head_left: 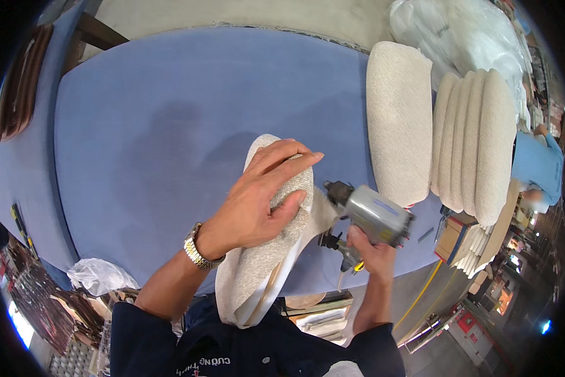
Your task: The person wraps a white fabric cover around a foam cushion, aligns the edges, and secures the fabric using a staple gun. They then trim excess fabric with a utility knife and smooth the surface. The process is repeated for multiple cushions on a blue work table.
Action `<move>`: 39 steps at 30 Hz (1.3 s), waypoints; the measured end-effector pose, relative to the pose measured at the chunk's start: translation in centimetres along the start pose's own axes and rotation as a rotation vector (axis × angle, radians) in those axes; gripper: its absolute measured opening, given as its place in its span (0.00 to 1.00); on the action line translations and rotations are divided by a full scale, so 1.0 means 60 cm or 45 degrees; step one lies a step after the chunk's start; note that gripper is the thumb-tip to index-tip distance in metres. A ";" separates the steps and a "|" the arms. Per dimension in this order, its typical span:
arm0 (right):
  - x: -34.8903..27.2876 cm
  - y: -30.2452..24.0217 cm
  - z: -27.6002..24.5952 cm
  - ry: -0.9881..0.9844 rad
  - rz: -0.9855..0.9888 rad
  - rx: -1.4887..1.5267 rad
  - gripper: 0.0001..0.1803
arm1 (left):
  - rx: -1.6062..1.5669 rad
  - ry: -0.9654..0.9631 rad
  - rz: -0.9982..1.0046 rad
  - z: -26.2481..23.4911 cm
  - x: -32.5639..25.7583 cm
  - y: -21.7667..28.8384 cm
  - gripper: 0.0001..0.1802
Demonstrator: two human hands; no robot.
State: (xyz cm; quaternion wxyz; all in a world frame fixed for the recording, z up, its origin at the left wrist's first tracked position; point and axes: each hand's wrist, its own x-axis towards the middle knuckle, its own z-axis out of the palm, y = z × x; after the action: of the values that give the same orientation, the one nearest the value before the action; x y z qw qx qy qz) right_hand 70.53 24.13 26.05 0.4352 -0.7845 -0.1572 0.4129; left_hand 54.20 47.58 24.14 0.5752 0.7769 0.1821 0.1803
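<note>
Around us, the table (131, 81) wears a smooth blue cloth, and on its right side 1 beige cushion (398, 119) lies beside a row of upright cushions (464, 141) pressed close together. Crinkled clear plastic (464, 31) bulges behind them, a cardboard box (455, 240) sits just below the row, and a co-worker in a light blue shirt (537, 164) is farther off to the right. A crumpled white bag (100, 276) lies near the table's lower left corner. The held cushion (251, 276) is at the table's near edge, its lower end before our dark shirt (232, 349); it is long and rounded, in coarse woven beige fabric, with a pale strip showing along its right side. Our left hand (257, 191) hides part of its upper half, fingers bent over the top and thumb spread apart, gripping it. Our right hand (376, 251) is closed around the handle of a grey staple gun (378, 215), whose black nose points toward the cushion's right side, near a loose fabric flap (323, 210).
</note>
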 end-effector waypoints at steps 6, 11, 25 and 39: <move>0.029 -0.138 -0.004 -0.383 -0.556 -0.318 0.36 | -0.023 -0.021 -0.018 -0.002 0.000 -0.002 0.36; 0.041 -0.177 0.000 -0.566 -0.616 -0.530 0.40 | -0.046 -0.035 -0.015 -0.003 -0.003 -0.001 0.41; 0.062 -0.229 0.000 -0.730 -0.723 -0.824 0.37 | -0.071 -0.066 -0.006 -0.009 -0.002 -0.006 0.45; 0.048 -0.227 0.013 -0.630 -0.913 -1.043 0.38 | -0.068 -0.063 -0.018 -0.010 -0.004 -0.011 0.43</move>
State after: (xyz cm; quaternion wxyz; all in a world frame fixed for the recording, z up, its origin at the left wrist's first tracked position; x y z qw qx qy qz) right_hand 73.20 34.13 35.42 0.1599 -0.6670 -0.6553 0.3165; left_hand 53.65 48.11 23.67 0.6011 0.7643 0.1685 0.1618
